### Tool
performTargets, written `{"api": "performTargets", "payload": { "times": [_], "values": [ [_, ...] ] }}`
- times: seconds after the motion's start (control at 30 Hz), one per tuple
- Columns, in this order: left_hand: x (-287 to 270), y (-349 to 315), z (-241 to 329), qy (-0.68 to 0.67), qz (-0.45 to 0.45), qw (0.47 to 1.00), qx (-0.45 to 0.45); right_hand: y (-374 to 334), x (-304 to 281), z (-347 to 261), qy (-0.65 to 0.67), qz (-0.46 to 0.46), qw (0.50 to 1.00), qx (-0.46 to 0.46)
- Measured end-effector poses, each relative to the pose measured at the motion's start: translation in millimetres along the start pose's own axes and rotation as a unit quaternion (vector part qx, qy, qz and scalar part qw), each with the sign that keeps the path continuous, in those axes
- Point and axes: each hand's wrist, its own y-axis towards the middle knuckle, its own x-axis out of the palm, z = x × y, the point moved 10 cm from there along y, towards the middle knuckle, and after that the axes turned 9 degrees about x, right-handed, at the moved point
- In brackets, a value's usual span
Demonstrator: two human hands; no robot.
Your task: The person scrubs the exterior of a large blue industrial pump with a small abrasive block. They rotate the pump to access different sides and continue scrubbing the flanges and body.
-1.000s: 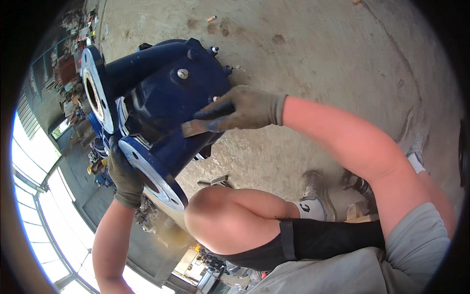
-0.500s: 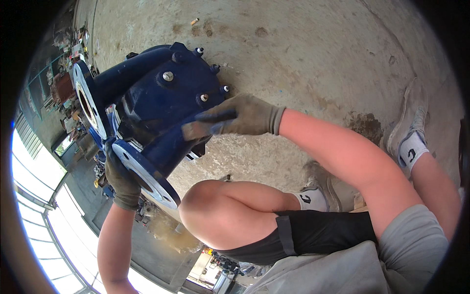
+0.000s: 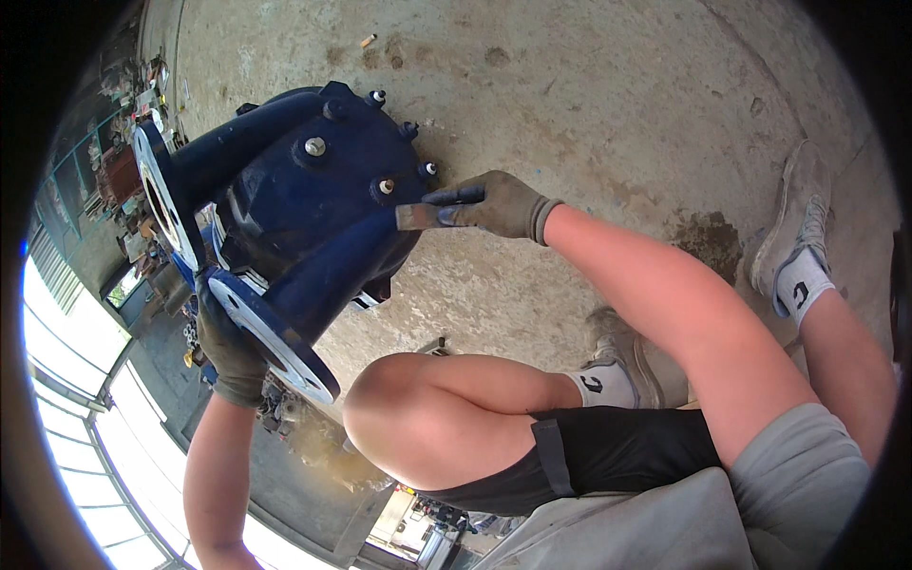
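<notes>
A dark blue cast housing (image 3: 294,204) with bolts on its face, resembling a pump casing, stands on the floor at the left. Two flanged pipe ends stick out toward its left. My gloved left hand (image 3: 228,347) grips the nearer pale-faced flange (image 3: 275,332) at its left side; part of the fingers is hidden by it. Held in my gloved right hand (image 3: 499,204) is a small brownish-grey rectangular block (image 3: 414,218). Its end lies at the right end of the nearer pipe (image 3: 337,271), seemingly touching the blue paint.
Stained concrete floor (image 3: 608,114) spreads to the right, with a small stub (image 3: 369,41) lying at the top. My bent knee (image 3: 389,399) is close to the nearer flange. Cluttered parts (image 3: 123,180) line the far left.
My right hand has moved right and slightly up with the block, along the nearer pipe toward its right end. My left hand stays at the flange; the whole view has shifted slightly.
</notes>
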Motion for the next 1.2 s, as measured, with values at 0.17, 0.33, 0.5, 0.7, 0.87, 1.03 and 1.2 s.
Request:
{"api": "performTargets", "payload": {
  "times": [0.17, 0.33, 0.5, 0.7, 0.87, 1.03, 1.2],
  "values": [
    [-4, -2, -5, -0.059, 0.021, 0.998, -0.015, -19, 16, -46, -0.041, -0.015, 0.988, -0.148],
    [7, -12, -37, -0.262, 0.074, 0.949, -0.162, -26, 13, -39, -0.058, 0.001, 0.997, -0.044],
    [-1, 0, 8, -0.006, 0.016, 0.999, 0.027, -41, 41, -79, -0.066, -0.023, 0.961, -0.269],
    [0, 6, 12, -0.033, 0.044, 0.998, -0.024, -47, 71, -92, -0.088, 0.021, 0.963, -0.254],
    [6, 4, -2, -0.215, 0.038, 0.969, -0.119, -67, 67, -101, -0.052, 0.002, 0.953, -0.297],
    [3, 1, 0, -0.150, 0.051, 0.983, -0.089, -50, 69, -74, -0.150, 0.061, 0.963, -0.213],
    [1, 5, 22, 0.043, -0.001, 0.998, 0.050, -72, 84, -93, -0.161, 0.141, 0.911, -0.352]
  ]
}}
